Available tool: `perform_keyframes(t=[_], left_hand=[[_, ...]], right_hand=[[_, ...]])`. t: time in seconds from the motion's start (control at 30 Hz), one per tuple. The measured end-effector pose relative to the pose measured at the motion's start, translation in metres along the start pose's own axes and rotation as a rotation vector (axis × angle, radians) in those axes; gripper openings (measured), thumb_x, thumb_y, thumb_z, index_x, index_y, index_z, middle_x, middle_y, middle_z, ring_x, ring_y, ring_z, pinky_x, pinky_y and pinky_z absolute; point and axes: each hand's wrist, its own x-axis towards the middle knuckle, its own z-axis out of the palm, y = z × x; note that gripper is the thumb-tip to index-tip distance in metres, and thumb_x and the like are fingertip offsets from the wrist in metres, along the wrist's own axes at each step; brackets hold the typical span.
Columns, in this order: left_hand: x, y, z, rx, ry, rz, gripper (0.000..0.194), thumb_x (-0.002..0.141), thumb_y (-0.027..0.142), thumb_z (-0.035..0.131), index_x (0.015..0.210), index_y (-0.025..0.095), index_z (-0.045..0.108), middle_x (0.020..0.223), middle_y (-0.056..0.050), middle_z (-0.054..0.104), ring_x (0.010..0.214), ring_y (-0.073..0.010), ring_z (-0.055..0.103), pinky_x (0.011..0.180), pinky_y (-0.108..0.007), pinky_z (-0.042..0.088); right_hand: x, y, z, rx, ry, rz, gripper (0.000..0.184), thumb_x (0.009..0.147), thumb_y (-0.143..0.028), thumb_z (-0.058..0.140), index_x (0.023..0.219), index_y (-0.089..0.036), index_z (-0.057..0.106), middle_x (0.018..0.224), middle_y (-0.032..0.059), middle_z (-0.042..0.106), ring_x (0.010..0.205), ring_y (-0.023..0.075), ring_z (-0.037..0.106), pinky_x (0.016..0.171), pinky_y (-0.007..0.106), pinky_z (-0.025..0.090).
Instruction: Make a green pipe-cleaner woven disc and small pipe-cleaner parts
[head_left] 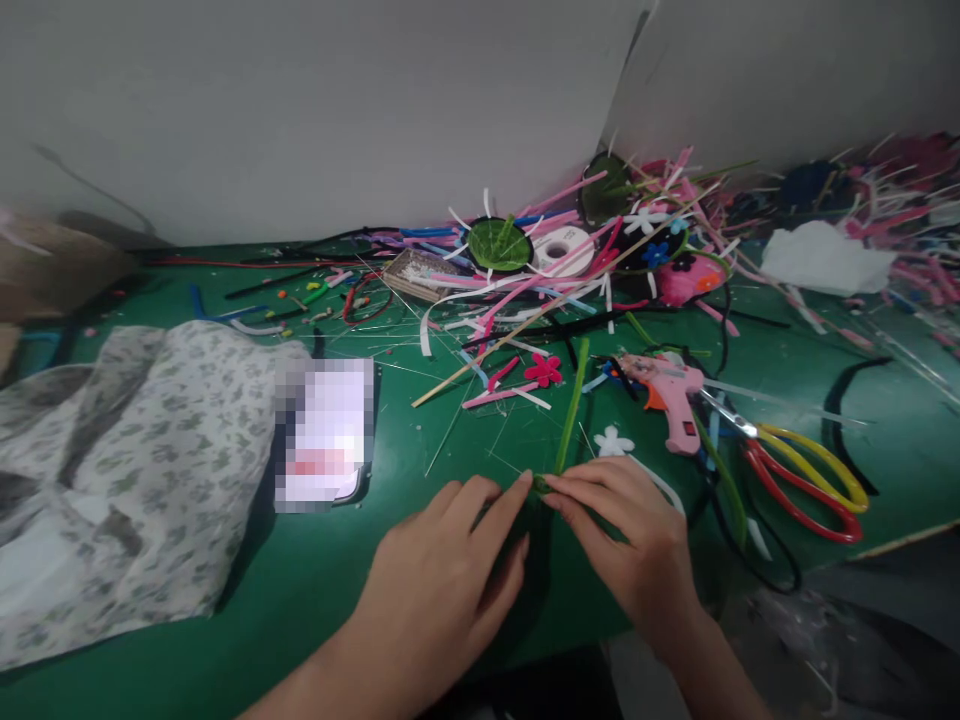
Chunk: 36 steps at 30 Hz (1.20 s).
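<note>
A green pipe cleaner (574, 405) runs up and away from my fingertips, its near end bent into a small curl. My right hand (626, 525) pinches that curled end between thumb and forefinger. From the other side, my left hand (450, 565) presses its fingertips against the same curl. Just beyond my right hand lies a white flower (613, 441) of fuzzy wire. A pink glue gun (679, 400) rests on its side to the right, near scissors (814, 480) with red and yellow handles. A dark pink flower (543, 370) lies farther back.
A blurred-out phone (330, 430) and a patterned cloth (165, 450) lie on the left of the green table (322, 590). Toward the wall are piled pipe cleaners, a white ribbon spool (581, 258), a green round piece (499, 243) and a thin wooden stick (480, 360).
</note>
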Motion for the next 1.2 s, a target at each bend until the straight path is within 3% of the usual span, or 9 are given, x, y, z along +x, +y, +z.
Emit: perform_keyframes(t=[0.17, 0.43, 0.73, 0.97, 1.2], left_hand=[[0.021, -0.02, -0.015, -0.031, 0.076, 0.037, 0.026, 0.092, 0.027, 0.054, 0.117, 0.026, 0.064, 0.094, -0.002, 0.066, 0.082, -0.0176, 0.063, 0.062, -0.026, 0.051], [0.038, -0.021, 0.011, -0.417, 0.023, -0.119, 0.015, 0.084, 0.031, 0.068, 0.099, 0.031, 0.074, 0.069, 0.004, 0.056, 0.061, -0.0092, 0.058, 0.057, -0.021, 0.042], [0.032, -0.023, 0.021, -0.463, 0.119, -0.058, 0.015, 0.087, 0.027, 0.065, 0.099, 0.028, 0.075, 0.069, 0.002, 0.057, 0.062, -0.0105, 0.055, 0.055, -0.022, 0.038], [0.032, -0.023, 0.024, -0.577, 0.096, -0.105, 0.015, 0.087, 0.025, 0.065, 0.098, 0.024, 0.076, 0.065, 0.002, 0.056, 0.058, -0.0094, 0.053, 0.053, -0.021, 0.037], [0.034, -0.02, 0.024, -0.691, 0.09, -0.155, 0.014, 0.085, 0.022, 0.067, 0.095, 0.023, 0.078, 0.063, 0.002, 0.057, 0.058, -0.0089, 0.054, 0.052, -0.02, 0.038]], right_hand=[[-0.003, 0.0, -0.001, -0.021, -0.026, -0.007, 0.021, 0.083, -0.012, 0.066, 0.101, -0.024, 0.066, 0.084, 0.0022, 0.07, 0.081, 0.0181, 0.062, 0.074, 0.035, 0.051], [-0.005, 0.001, -0.006, 0.005, -0.046, 0.1, 0.015, 0.085, -0.014, 0.062, 0.097, -0.022, 0.066, 0.088, 0.0031, 0.07, 0.086, 0.0182, 0.063, 0.078, 0.032, 0.051], [0.0, 0.005, -0.002, 0.16, -0.071, 0.224, 0.016, 0.087, -0.013, 0.061, 0.093, -0.025, 0.071, 0.088, 0.0013, 0.071, 0.085, 0.0162, 0.065, 0.074, 0.029, 0.052], [0.003, 0.005, 0.001, 0.15, -0.031, 0.232, 0.015, 0.085, -0.013, 0.064, 0.094, -0.024, 0.069, 0.089, -0.001, 0.072, 0.085, 0.0139, 0.066, 0.076, 0.026, 0.052], [0.0, 0.004, 0.006, 0.132, -0.004, 0.335, 0.014, 0.085, -0.018, 0.065, 0.098, -0.024, 0.067, 0.091, -0.0021, 0.073, 0.084, 0.012, 0.069, 0.077, 0.022, 0.054]])
